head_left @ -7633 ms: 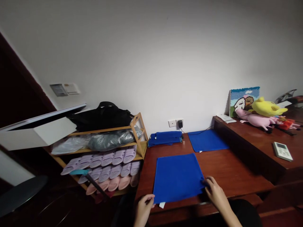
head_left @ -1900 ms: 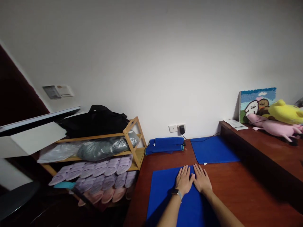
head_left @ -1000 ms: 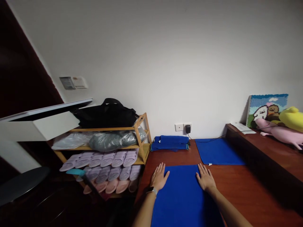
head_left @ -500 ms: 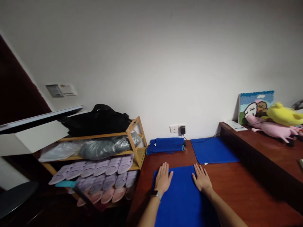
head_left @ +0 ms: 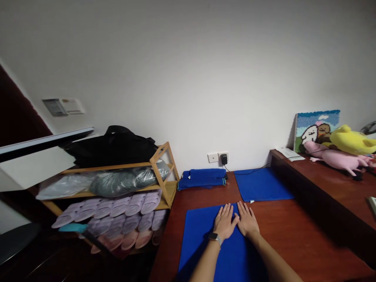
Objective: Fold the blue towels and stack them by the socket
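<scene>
- Blue cloth (head_left: 196,233) lies flat on the reddish-brown desk (head_left: 296,231) in the head view, its near edge running out of the frame
- Moved inward from the cloth's left side, the left hand (head_left: 225,224) now rests palm-down beside the right hand (head_left: 248,221) – its fingers nearly together, thumb reaching out
- Around the far right corner stays the right hand, palm down, fingers slightly fanned, neither hand pinching anything
- With that shift, the cloth's left part is uncovered and looks smooth – pressing it flat seems well along
- Beyond lie a second blue cloth (head_left: 263,185) and the folded blue cloths (head_left: 202,179), both untouched
</scene>
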`<state>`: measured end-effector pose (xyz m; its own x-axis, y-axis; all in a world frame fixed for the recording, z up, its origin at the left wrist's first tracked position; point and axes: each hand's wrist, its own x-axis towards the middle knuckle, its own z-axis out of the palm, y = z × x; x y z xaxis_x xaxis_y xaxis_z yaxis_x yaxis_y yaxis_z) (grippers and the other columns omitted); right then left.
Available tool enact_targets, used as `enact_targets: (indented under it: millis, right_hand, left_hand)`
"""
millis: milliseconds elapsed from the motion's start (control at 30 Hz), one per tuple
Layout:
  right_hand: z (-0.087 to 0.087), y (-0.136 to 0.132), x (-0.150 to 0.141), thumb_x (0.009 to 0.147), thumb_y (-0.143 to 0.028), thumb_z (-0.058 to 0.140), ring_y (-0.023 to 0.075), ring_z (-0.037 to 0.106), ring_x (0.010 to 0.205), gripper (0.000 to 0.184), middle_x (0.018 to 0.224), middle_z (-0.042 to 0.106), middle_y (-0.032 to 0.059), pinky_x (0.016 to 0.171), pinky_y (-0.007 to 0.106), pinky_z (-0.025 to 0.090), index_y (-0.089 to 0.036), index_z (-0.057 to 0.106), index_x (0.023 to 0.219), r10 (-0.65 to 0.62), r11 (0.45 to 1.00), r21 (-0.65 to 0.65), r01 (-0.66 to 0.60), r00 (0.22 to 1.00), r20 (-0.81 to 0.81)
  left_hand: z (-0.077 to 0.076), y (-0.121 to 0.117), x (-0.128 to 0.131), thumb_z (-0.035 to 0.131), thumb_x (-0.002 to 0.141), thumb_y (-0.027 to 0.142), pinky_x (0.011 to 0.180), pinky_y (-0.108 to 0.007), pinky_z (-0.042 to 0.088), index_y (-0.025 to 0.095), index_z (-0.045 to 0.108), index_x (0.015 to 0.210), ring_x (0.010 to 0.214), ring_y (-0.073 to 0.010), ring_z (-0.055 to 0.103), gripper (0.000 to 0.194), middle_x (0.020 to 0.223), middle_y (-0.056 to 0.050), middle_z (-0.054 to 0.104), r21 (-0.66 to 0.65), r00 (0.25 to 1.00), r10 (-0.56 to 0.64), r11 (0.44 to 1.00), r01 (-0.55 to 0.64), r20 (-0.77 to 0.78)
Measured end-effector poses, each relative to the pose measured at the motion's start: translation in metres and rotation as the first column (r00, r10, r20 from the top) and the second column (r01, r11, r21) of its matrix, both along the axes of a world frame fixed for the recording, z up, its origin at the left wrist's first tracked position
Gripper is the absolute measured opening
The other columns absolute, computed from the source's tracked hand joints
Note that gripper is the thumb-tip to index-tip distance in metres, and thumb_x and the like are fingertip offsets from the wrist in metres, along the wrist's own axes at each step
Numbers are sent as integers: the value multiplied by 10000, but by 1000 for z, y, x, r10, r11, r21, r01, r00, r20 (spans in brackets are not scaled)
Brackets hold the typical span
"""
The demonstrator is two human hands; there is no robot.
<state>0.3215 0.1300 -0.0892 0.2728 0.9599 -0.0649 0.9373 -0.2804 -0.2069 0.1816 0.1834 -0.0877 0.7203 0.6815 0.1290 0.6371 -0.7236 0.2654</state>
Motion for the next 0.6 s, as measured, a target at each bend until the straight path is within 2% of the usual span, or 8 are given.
enact_targets:
  millis: [200,400,500,600]
  right_hand:
    - [3,0,-2,1032,-498,168,210,126,1625,720,1751,180,7,1313,426,86,-176,177,1677,-43,998,35,45,997,-57]
    - [-3,1,-1,1029,-496,173,215,139,1623,722,1748,186,-2,1316,439,106,-178,180,1677,-42,998,36,43,998,-42]
    - [-6,3,-1,1031,-489,185,223,148,1622,718,1746,196,5,1315,442,119,-171,192,1676,-47,998,37,48,999,-15]
    - [-7,4,-1,1034,-484,200,232,158,1620,716,1747,201,16,1315,444,126,-162,201,1674,-53,998,31,53,999,7]
  left_hand:
    - [6,24,-74,157,1056,658,1321,-476,211,184,280,1666,1611,-243,217,783,1733,-96,274,21,982,165,986,-164,-91]
    - [7,53,-158,165,1036,699,1317,-469,195,180,296,1661,1611,-249,218,822,1731,-99,275,38,926,354,935,-352,-134]
    - [5,59,-175,164,1038,691,1308,-479,208,184,287,1663,1612,-251,217,815,1734,-101,267,47,917,381,925,-378,-119]
    - [4,59,-175,164,1040,681,1307,-468,206,165,294,1659,1614,-252,208,816,1734,-111,264,47,918,378,926,-375,-122]
